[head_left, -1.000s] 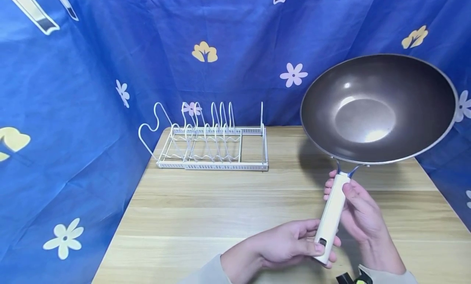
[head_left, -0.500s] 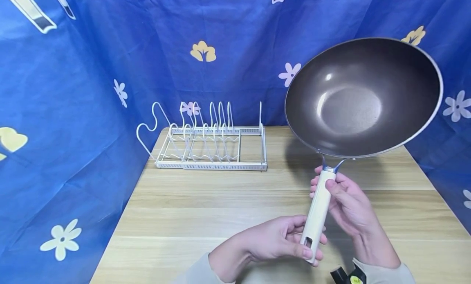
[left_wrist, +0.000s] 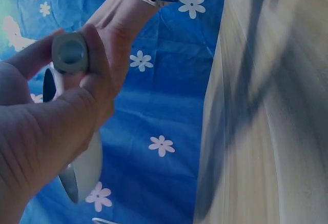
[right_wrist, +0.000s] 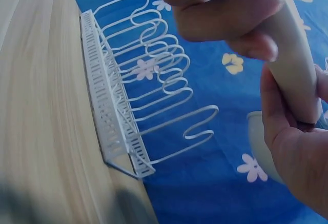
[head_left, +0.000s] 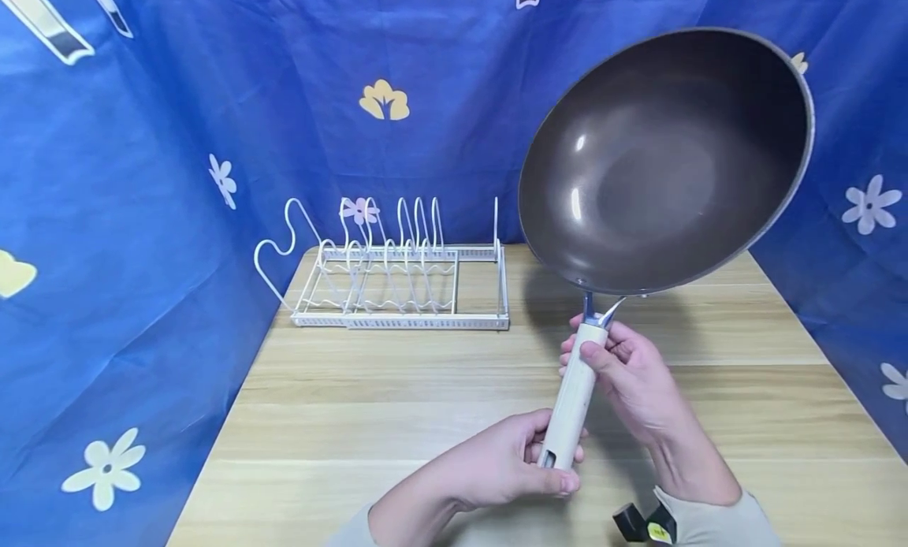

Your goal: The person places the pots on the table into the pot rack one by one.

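A deep wok (head_left: 660, 161) with a dark inside and a pale outside is held in the air, tilted so its inside faces the head view. Its cream handle (head_left: 573, 397) slants down and left. My right hand (head_left: 634, 381) grips the handle near the metal fork, thumb on top. Around the hanging-hole end, my left hand (head_left: 504, 460) holds the handle between thumb and fingers. In the left wrist view, the handle's end (left_wrist: 70, 52) points at the camera between the left hand's fingers. The right wrist view shows both hands on the handle, with only a small part of the wok.
A white wire rack (head_left: 404, 320) with several upright loops stands at the back left of the wooden table (head_left: 369, 389). Blue flowered cloth (head_left: 440, 98) hangs behind and at both sides. A black device (head_left: 641, 523) sits by the right cuff.
Both hands have moved left with the wok. Its pan has risen in the head view and tipped more upright, its left side lower. The grip of both hands stays the same.
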`<state>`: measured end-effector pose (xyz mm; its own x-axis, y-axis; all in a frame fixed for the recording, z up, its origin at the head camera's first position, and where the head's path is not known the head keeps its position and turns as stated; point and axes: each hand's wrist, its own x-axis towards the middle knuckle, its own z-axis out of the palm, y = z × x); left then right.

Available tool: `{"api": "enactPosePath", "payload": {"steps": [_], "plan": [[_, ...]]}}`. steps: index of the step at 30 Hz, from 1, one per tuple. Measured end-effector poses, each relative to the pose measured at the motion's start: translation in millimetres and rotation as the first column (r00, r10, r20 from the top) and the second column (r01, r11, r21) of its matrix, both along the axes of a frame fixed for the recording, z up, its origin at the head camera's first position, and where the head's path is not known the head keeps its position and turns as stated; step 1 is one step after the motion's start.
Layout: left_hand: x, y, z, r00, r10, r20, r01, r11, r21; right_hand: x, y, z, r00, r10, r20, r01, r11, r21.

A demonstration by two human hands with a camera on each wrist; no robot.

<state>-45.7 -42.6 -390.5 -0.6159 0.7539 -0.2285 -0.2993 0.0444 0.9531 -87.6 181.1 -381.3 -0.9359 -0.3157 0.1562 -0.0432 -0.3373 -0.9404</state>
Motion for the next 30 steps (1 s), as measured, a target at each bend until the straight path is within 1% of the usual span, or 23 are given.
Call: {"api": "enactPosePath", "payload": {"steps": [3,5,8,11,16,20,22,24,27,28,30], "plan": [[5.0,-6.8,0.4,0.998,0.058,-0.032,-0.060,0.997,-0.047,-0.4,-11.3,4.3,0.999,-0.037,0.035,0.034,0.997,0.075],[7.7,-11.0,0.4,0.994,0.093,-0.061,-0.098,0.992,-0.085,-0.9,-19.1,7.5,0.996,-0.070,0.060,0.061,0.989,0.137],[10.3,-16.0,-0.6,0.983,0.129,-0.128,-0.148,0.977,-0.152,-1.2,-29.5,12.6,0.990,-0.120,0.077,0.098,0.966,0.241],[11.5,-20.1,-2.7,0.971,0.150,-0.184,-0.186,0.963,-0.194,-1.3,-38.0,16.6,0.986,-0.149,0.068,0.119,0.938,0.326],[14.4,-25.8,-9.1,0.954,0.208,-0.216,-0.252,0.947,-0.200,-1.8,-52.3,19.3,0.986,-0.165,0.025,0.143,0.914,0.380],[18.0,-32.1,-12.4,0.932,0.275,-0.236,-0.321,0.928,-0.189,-2.4,-63.6,21.1,0.984,-0.179,-0.015,0.168,0.890,0.425],[19.7,-36.3,-13.6,0.922,0.304,-0.238,-0.348,0.921,-0.175,-2.7,-68.8,22.3,0.983,-0.182,-0.025,0.173,0.872,0.458],[20.8,-40.5,-13.9,0.919,0.324,-0.226,-0.363,0.919,-0.157,-2.8,-73.6,23.1,0.983,-0.180,-0.029,0.172,0.862,0.478],[21.6,-46.9,-14.1,0.926,0.335,-0.172,-0.357,0.927,-0.116,-3.3,-80.0,22.7,0.984,-0.171,-0.049,0.172,0.849,0.499],[21.7,-49.0,-14.1,0.930,0.335,-0.152,-0.352,0.931,-0.102,-3.6,-82.2,22.2,0.984,-0.165,-0.060,0.173,0.849,0.499],[21.9,-53.0,-14.5,0.935,0.334,-0.118,-0.344,0.936,-0.081,-4.6,-86.6,20.7,0.982,-0.160,-0.102,0.190,0.840,0.509]]}}
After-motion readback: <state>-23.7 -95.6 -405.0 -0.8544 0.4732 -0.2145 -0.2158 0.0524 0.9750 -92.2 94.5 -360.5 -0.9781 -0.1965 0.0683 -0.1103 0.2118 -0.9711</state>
